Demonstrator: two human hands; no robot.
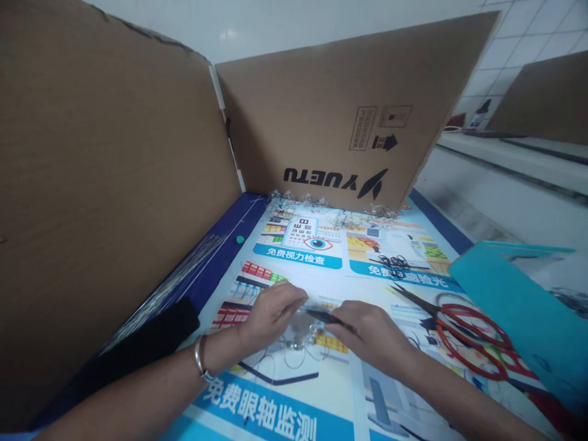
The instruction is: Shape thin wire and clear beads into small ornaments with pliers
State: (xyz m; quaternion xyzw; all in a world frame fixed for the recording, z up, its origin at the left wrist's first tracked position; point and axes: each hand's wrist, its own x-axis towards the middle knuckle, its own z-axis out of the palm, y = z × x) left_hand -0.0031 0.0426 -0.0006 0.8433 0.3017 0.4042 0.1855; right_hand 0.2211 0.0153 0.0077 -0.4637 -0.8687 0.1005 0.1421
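Note:
In the middle of the head view, my left hand point(277, 308) is closed, thumb and fingertips pinched together. What lies in the pinch is too thin or too hidden to make out. My right hand point(370, 334) wraps round dark, narrow-jawed pliers point(325, 316), whose tip points left towards the left fingertips, close to them. Just below both hands is a loose piece of thin wire loops with clear, shiny bits point(296, 343), above the printed sheet. Whether it is joined to what my left fingers pinch, I cannot tell.
Red-handled scissors point(473, 334) lie at right beside a turquoise box point(514, 294). Black looped pieces point(394, 263) and clear wire pieces point(305, 199) lie farther back. Cardboard panels point(321, 110) stand left and behind. Straight wires point(181, 275) and a black object point(156, 334) lie at left.

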